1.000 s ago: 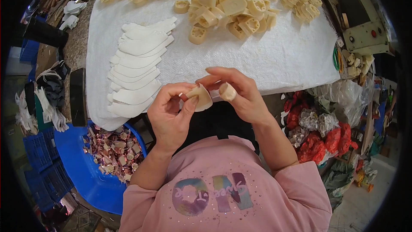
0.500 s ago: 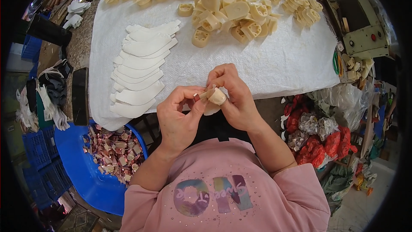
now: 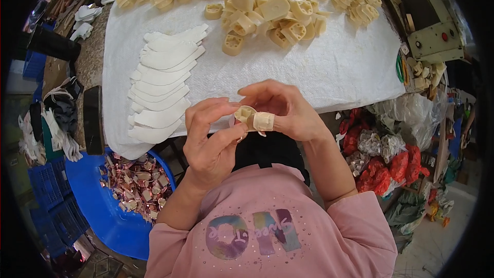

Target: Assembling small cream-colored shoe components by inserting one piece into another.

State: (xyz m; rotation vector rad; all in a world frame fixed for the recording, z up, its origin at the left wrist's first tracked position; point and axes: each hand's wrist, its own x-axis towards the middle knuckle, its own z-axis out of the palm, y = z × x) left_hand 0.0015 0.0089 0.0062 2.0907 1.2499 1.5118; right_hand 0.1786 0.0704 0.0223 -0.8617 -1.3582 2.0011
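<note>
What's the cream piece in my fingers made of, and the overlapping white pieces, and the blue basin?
Cream piece: probably moulded plastic, satin, given its uniform colour and hollow, rounded form. White pieces: matte, perhaps leather or synthetic sheet, being thin with clean-cut edges. Blue basin: likely plastic, smooth, from its even colour and soft sheen.

The T-shirt (image 3: pixel 267 188) is pink and flecked with shiny dots, its wide short sleeves (image 3: pixel 364 221) plain — large lettering (image 3: pixel 226 234) in purple and grey-green fills the front. A cream wrap (image 3: pixel 264 121) sheathes one thumb — black clothing (image 3: pixel 270 153) shows beyond.
</note>
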